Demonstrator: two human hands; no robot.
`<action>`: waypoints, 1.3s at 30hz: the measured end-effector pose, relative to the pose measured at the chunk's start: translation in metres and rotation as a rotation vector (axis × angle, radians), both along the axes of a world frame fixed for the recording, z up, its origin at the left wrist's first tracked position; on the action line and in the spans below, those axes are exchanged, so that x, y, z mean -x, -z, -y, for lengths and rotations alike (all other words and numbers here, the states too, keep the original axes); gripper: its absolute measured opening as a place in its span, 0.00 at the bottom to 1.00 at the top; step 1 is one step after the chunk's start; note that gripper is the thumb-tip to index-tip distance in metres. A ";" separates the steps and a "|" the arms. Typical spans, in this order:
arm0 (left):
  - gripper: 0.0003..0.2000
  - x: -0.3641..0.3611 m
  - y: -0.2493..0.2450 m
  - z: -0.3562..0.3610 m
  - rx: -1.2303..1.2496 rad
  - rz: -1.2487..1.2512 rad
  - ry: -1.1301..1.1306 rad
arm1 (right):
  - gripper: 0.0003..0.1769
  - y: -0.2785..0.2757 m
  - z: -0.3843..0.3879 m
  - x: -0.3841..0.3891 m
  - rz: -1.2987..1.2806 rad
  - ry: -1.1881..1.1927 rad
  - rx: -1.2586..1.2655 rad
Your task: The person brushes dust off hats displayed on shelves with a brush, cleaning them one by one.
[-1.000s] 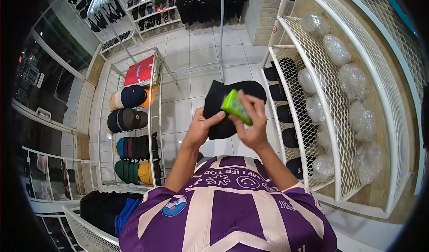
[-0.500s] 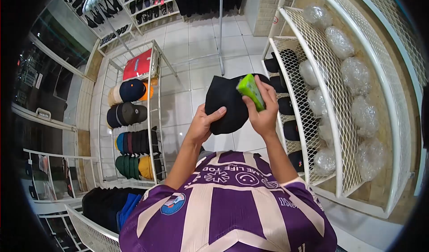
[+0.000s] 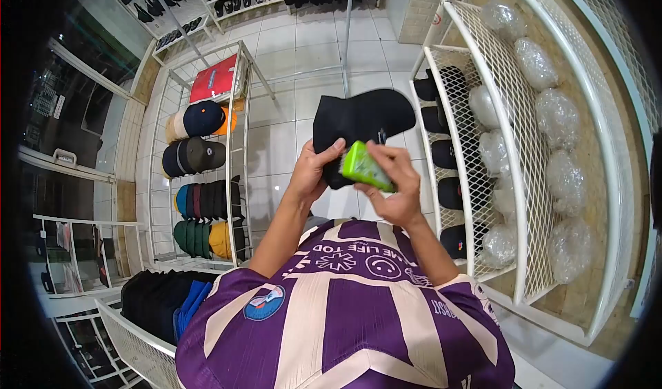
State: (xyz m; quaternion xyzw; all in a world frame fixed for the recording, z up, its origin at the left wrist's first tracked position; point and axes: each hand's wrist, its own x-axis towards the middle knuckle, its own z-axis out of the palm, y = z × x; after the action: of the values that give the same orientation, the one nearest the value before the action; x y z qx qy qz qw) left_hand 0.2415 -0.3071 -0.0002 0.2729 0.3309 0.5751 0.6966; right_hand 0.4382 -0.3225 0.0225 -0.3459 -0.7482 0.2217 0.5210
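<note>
Fingers of left hand point(image 3: 314, 174) clasp black cap point(image 3: 360, 119), right hand point(image 3: 394, 190) fingers pinch green brush point(image 3: 364, 169), shirt point(image 3: 345, 313) reads "LIFE"

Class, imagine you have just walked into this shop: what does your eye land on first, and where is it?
In the centre, the left hand holds up a black cap while the right hand holds a bright green brush at its lower edge. On the right, a white wire rack carries plastic-wrapped bundles. On the left, rows of coloured caps fill another stand.
</note>
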 end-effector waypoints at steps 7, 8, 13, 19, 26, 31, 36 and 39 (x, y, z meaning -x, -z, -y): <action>0.16 -0.006 -0.003 0.006 -0.014 -0.027 0.033 | 0.37 0.018 -0.005 0.008 -0.164 0.133 0.132; 0.16 -0.001 -0.006 0.006 0.014 -0.026 -0.008 | 0.37 0.011 0.002 0.003 -0.070 0.041 0.050; 0.19 -0.004 -0.004 0.012 0.021 0.161 -0.029 | 0.31 0.006 -0.027 -0.043 -0.199 0.110 0.063; 0.31 -0.004 -0.012 0.017 0.029 0.293 0.225 | 0.31 0.011 -0.058 -0.069 -0.288 -0.128 0.279; 0.31 0.021 -0.005 -0.004 0.032 -0.096 0.344 | 0.34 -0.006 -0.055 -0.064 -0.057 -0.206 0.303; 0.13 0.021 -0.016 -0.009 0.010 -0.353 0.446 | 0.34 -0.023 -0.051 -0.047 0.171 -0.104 0.161; 0.15 0.006 0.010 -0.002 -0.127 -0.389 0.433 | 0.34 -0.032 -0.037 -0.016 0.454 0.033 -0.263; 0.15 0.004 0.003 0.003 -0.054 -0.335 0.390 | 0.34 -0.009 -0.055 -0.030 0.322 0.097 -0.143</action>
State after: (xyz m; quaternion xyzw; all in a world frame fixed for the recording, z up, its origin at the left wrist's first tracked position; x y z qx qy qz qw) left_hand 0.2373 -0.3098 -0.0030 0.4414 0.3673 0.3855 0.7223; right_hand 0.4682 -0.2675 0.0314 -0.3749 -0.8182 0.0842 0.4277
